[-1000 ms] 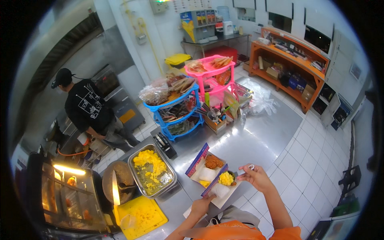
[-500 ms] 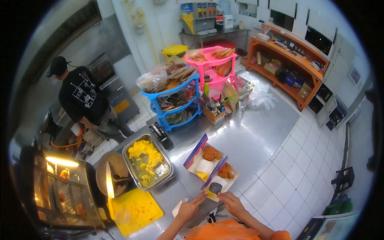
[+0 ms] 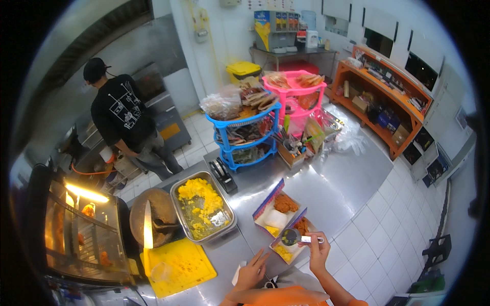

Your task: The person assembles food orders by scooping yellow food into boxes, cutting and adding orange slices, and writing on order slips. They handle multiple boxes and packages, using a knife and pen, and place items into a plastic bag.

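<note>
One scoop [image 3: 292, 236], over yellow crumbles [image 3: 282, 252] in the nearer open box [image 3: 298, 217], handle gripped by right hand [image 3: 320, 251]. Left hand [image 3: 251, 273], loosely spread, apparently empty, just beside. Step, seemingly: filling; next move calls for a steady wrist.

The head-worn fisheye camera looks down and forward from above, with the left hand [image 3: 251, 272] and right hand [image 3: 319, 250] near its lower edge, across the steel worktable [image 3: 326, 191] to the far wall [image 3: 222, 48]. Its wide, edge-bending view spans the glass-fronted warmer [image 3: 84, 237] at left and tiled floor [image 3: 365, 232] at right.
</note>
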Motion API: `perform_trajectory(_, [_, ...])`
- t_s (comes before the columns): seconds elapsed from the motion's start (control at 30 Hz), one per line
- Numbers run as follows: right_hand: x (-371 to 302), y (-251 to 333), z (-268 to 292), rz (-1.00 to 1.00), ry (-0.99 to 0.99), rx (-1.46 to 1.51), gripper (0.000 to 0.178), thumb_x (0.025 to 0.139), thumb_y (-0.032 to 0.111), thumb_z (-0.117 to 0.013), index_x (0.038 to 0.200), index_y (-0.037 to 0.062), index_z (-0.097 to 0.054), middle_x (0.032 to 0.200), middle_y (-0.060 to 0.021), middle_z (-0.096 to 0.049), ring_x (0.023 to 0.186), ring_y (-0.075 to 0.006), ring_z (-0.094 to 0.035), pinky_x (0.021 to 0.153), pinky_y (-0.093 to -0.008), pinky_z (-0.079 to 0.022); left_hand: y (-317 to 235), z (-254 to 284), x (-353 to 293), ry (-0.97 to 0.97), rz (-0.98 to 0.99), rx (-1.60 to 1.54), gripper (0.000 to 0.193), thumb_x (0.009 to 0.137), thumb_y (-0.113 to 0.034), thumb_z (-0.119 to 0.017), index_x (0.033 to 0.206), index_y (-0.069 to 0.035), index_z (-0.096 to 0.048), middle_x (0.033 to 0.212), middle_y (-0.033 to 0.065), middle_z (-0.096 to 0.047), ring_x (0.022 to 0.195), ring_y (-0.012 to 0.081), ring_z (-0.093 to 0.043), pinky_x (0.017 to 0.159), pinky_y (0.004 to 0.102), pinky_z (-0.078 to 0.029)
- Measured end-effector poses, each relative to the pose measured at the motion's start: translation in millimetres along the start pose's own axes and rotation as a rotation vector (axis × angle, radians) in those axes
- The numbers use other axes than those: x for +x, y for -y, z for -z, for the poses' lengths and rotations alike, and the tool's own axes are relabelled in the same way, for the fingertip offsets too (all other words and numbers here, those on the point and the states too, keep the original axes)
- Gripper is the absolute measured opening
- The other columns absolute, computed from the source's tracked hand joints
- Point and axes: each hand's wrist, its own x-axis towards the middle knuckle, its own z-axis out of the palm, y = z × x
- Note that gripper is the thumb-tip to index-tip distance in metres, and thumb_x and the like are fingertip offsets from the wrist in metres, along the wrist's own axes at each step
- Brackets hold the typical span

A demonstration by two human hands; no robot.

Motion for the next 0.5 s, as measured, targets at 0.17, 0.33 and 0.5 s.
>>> perform_trajectory(0.17, [44.5,-21.5,-112.2,-0.315,0.228,0.353,0.021,0.101,0.018,-0.051,0.108,-0.0014,-0.054,0.110,-0.0143,-0.061,0.082,-0.0274,-0.069,0.077,-0.0377,-0.058,-1.3,7.0,-22.5,-0.131,0.431,-0.298,0.048,0.085,-0.018,-0.066,0.131,-0.011,-0.054,0.127,0.0159,-0.057,0.106,0.0373,-0.061,0.088,0.0415,-0.051])
perform_trajectory(0.33, [74.3,-72.7,-215.6,-0.577,0.378,0.339,0.026,0.098,0.016,-0.057,0.118,0.0005,-0.052,0.114,-0.0158,-0.060,0.097,-0.0276,-0.066,0.082,-0.0371,-0.057,-13.9,1.7,-42.5,-0.342,0.527,-0.177,0.026,0.087,-0.019,-0.066,0.111,-0.009,-0.068,0.114,0.0143,-0.064,0.076,0.0243,-0.065,0.067,0.0314,-0.052])
perform_trajectory(0.5, [99.4,-52.8,-199.1,-0.090,0.534,-0.192,0.033,0.093,0.013,-0.064,0.122,0.0009,-0.056,0.116,-0.0145,-0.061,0.105,-0.0232,-0.062,0.082,-0.0324,-0.054,-31.0,-0.3,-56.4,-0.163,0.727,-0.046,0.055,0.087,-0.044,-0.063,0.135,-0.023,-0.047,0.080,0.0218,-0.067,0.075,0.0445,-0.064,0.068,0.0511,-0.051])
